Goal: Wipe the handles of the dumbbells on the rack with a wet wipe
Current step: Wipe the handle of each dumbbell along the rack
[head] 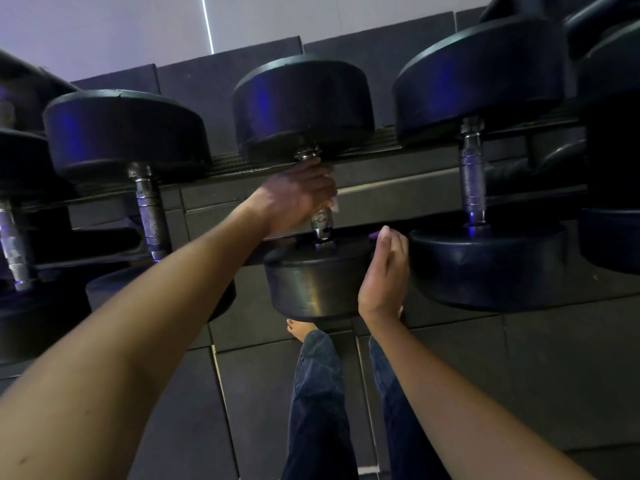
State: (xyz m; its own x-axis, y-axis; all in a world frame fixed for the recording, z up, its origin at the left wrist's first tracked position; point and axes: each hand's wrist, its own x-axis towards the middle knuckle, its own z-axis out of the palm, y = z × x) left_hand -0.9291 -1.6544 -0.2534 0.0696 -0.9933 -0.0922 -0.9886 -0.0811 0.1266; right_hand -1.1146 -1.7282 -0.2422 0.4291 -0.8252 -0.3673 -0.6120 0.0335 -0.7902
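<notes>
The left hand (298,197) is curled tight around the far end of the middle dumbbell's handle (321,220), pinching a wet wipe (333,203) (only a white corner shows) against the knurling. The right hand (384,271), fingers pressed together and holding nothing, braces the near weight head (317,280). A hard stroke could roll the dumbbell on the rack (398,188), or the wipe could snag and tear.

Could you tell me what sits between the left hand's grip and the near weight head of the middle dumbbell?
In the head view, only bare knurled handle shows between the left hand and the near head; a wipe corner peeks out.

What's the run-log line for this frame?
left hand: shut on wipe around handle | right hand: open, against dumbbell head
</notes>
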